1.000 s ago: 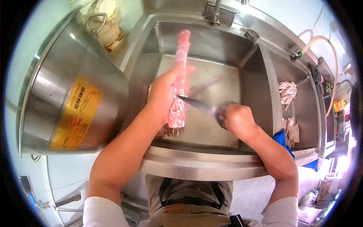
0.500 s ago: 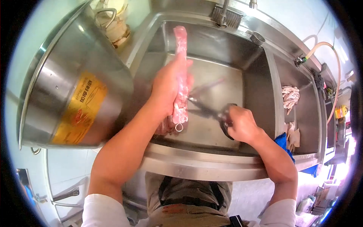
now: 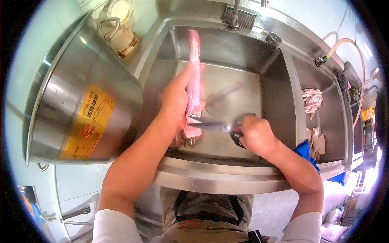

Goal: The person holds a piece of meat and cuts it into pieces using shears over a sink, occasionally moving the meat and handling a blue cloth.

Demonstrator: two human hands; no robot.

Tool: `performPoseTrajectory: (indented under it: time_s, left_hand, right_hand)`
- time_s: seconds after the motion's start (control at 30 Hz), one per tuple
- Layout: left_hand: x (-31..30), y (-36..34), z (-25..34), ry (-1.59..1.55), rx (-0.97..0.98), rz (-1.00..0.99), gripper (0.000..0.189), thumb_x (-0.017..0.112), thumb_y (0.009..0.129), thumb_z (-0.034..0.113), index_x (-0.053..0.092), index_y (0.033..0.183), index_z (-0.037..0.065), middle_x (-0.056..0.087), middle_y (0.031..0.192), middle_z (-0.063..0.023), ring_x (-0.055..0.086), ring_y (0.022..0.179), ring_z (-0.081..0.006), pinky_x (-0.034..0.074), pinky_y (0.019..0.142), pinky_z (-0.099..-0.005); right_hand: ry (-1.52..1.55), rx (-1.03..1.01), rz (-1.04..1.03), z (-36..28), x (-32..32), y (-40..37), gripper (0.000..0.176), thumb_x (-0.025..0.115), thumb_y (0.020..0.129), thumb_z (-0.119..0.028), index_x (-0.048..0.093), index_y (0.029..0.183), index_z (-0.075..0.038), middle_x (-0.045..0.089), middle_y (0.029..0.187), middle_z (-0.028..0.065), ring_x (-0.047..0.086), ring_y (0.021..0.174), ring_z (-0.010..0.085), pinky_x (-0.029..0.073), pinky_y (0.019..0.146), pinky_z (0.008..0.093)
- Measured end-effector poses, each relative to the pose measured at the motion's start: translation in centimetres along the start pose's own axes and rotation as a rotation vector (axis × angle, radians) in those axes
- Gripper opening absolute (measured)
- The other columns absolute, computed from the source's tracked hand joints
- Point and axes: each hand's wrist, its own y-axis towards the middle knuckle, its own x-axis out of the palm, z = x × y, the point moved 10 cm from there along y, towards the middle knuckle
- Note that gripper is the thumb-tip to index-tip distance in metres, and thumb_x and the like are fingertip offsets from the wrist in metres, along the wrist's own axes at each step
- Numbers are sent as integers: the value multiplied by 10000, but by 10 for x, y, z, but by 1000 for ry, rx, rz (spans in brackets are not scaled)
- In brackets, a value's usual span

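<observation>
A long pink strip of raw meat (image 3: 195,87) stands lengthwise over the sink basin (image 3: 243,83), with my left hand (image 3: 175,101) closed around its middle. My right hand (image 3: 259,135) grips black-handled scissors (image 3: 216,124). The scissor blades are parted and lie at the lower part of the meat, pointing left. Just below, dark reddish scraps (image 3: 177,141) lie near the basin's front left, partly hidden by the meat and my left arm.
A big steel pot (image 3: 65,101) with a yellow label leans at the left. In the right basin lie a pale heap of strips (image 3: 312,101) and flat pale pieces (image 3: 317,141). A blue cloth (image 3: 304,153) hangs over the front edge. The faucet (image 3: 234,18) rises behind.
The scissors have moved from beside the meat to its lower part, with the blades now parted there. The meat has turned in my left hand, showing a smoother side.
</observation>
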Motion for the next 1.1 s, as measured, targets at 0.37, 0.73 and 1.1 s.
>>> performPoseTrajectory:
  time_s: [0.37, 0.73, 1.1]
  left_hand:
    - [-6, -4, 0, -41, -6, 32, 372, 577, 899, 390, 600, 1140, 108, 502, 687, -13, 452, 483, -120, 364, 394, -275]
    - [0, 0, -9, -122, -32, 10, 313, 620, 884, 326, 620, 1118, 118, 594, 783, -18, 553, 646, -140, 472, 589, -283]
    - [13, -6, -12, -94, -53, -189, 374, 572, 916, 339, 540, 1204, 103, 598, 805, -27, 589, 661, -144, 480, 510, -291]
  right_hand:
    - [220, 150, 72, 33, -1, 2, 179, 655, 691, -103, 529, 734, 16, 591, 709, 204, 587, 644, 414, 482, 591, 464]
    - [5, 92, 25, 16, -14, 12, 269, 676, 750, -189, 538, 803, 35, 605, 745, 213, 612, 660, 380, 507, 613, 450]
    - [109, 168, -56, 35, 15, 10, 194, 646, 754, -155, 555, 740, 15, 621, 723, 209, 624, 644, 380, 517, 611, 464]
